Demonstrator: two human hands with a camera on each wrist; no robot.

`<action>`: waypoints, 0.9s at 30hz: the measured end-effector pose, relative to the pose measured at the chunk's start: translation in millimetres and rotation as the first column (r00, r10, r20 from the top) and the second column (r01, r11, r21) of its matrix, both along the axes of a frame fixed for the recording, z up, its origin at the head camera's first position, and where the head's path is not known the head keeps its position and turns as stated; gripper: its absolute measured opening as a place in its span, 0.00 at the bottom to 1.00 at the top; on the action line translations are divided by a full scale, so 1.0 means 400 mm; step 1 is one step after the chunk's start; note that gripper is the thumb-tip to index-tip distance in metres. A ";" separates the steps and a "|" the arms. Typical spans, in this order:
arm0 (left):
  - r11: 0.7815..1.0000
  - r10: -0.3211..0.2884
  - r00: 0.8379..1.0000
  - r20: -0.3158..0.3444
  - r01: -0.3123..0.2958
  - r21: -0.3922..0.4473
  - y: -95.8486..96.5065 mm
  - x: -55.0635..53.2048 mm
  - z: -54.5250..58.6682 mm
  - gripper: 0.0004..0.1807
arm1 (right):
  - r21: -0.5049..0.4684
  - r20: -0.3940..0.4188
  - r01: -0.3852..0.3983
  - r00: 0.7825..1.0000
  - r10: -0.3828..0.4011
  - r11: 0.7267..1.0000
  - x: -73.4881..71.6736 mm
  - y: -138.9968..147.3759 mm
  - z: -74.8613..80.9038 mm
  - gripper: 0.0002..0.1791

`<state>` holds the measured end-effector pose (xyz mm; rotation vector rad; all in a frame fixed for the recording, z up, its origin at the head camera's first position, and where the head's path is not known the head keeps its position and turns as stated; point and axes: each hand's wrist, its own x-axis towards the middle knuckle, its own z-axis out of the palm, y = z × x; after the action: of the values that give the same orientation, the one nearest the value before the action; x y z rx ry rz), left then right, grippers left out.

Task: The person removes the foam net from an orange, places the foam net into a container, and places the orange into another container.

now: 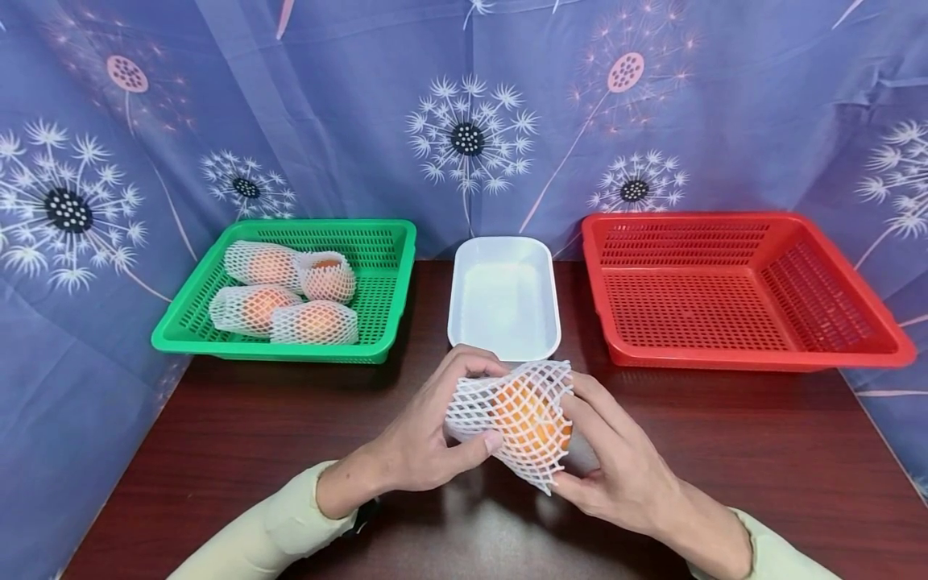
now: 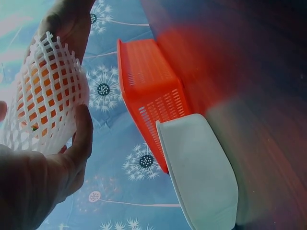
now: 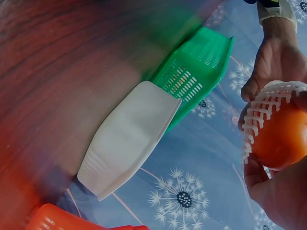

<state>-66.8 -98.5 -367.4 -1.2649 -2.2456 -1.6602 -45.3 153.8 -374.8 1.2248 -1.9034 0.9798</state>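
An orange (image 1: 535, 427) in a white foam net sleeve (image 1: 473, 404) is held up between both hands, over the table in front of the white tray. My left hand (image 1: 428, 447) grips the sleeve's left part, thumb in front and fingers behind. At the sleeve's right end, my right hand (image 1: 631, 467) pinches the net and fruit between thumb and fingers. Bare orange peel (image 3: 283, 139) shows at the sleeve's open end in the right wrist view. The left wrist view has the net stretched in a diamond pattern over the fruit.
A green basket (image 1: 402, 298) at the back left holds several net-wrapped oranges (image 1: 319, 322). The white tray (image 1: 503, 298) stands at the back middle, and a red basket (image 1: 754, 360) at the back right. A patterned blue curtain (image 1: 348, 121) hangs behind the dark wooden table (image 1: 239, 427).
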 end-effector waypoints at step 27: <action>0.997 0.071 0.994 -0.080 -0.068 0.039 -0.001 -0.002 0.008 0.09 | -0.009 -0.005 0.002 1.000 -0.002 1.000 -0.001 0.009 0.009 0.32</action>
<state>-67.8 -98.8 -364.1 -1.2089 -2.1765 -1.5886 -45.5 157.5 -371.4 1.2192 -1.8943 0.9820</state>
